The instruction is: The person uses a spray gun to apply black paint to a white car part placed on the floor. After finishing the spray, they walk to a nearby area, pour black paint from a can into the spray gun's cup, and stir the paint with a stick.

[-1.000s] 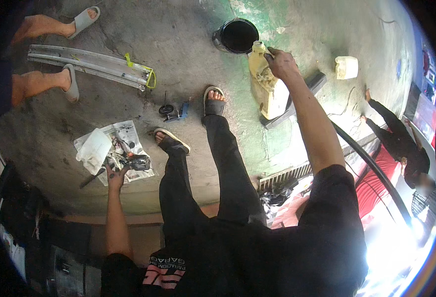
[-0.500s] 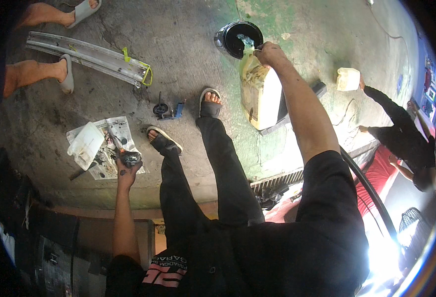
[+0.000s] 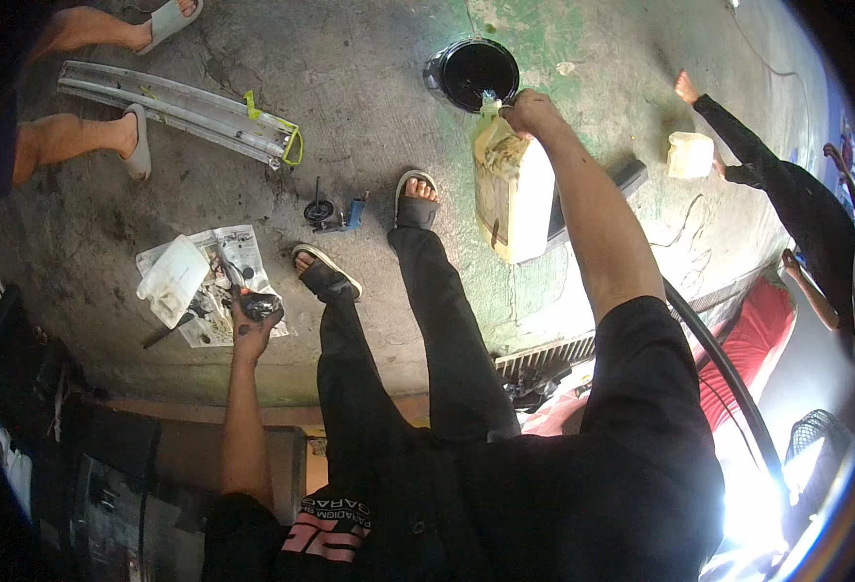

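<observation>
My right hand [image 3: 536,114] grips the top of a large translucent yellowish jug [image 3: 512,199], smudged with dark stains. The jug's mouth is at the near rim of a black bucket [image 3: 434,80], with a little liquid showing at the opening. Inside, the bucket looks dark. Low on the left, my left hand [image 3: 250,339] is closed around a dark, glossy, rounded object [image 3: 260,307] whose kind I cannot make out. It is above a stained sheet of newspaper [image 3: 243,242].
A whitish plastic jug [image 3: 175,276] lies on the newspaper. Beyond it is a long metal rail-like piece [image 3: 175,112] with yellow-green ends. A blue-and-black tool [image 3: 352,215] lies before my feet. One person's legs [image 3: 68,145] are at left; another person [image 3: 786,175] is at right near a pale container [image 3: 689,155].
The stream splashing from the jug's mouth into the bucket has shrunk to a little at the opening. My hands have barely moved. The person at right has shifted, a bare foot now showing.
</observation>
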{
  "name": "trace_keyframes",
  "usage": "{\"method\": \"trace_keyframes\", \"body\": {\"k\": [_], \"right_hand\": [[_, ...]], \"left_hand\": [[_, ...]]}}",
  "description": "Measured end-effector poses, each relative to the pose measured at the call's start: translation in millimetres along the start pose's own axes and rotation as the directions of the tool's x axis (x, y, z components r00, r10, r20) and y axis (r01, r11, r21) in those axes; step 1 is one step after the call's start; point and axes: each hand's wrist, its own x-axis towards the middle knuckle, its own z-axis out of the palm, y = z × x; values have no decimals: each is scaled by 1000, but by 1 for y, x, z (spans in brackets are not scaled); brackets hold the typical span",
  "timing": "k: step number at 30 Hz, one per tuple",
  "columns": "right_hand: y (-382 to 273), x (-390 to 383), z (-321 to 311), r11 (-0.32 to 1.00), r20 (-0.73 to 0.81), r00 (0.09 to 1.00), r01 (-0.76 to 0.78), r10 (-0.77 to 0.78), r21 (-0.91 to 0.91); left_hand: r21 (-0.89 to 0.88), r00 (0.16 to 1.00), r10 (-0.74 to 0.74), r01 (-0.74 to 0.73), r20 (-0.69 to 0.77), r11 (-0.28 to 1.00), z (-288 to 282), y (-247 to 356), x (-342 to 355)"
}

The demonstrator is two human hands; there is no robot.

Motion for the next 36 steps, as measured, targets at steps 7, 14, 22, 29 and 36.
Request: {"method": "trace_keyframes", "body": {"k": [7,14,22,29,36], "right_hand": [[-1,-8,0,1000,-22,1000,-8,8,-14],[4,-11,-2,1000,-17,1000,-12,12,26],[5,-6,-4,999,27,999,25,-24,-43],[7,-8,-3,998,-18,998,59,-59,-11],[14,2,12,1000,-78,997,2,-2,4]], "left_hand": [[-86,991,-114,119,64,989,13,8,-4],[113,999,-46,46,-5,993,29,12,-7],[133,991,-130,130,-11,983,44,30,-14],[-25,987,-156,155,-41,988,66,57,-31],[-151,975,-223,221,3,963,74,51,-50]]}}
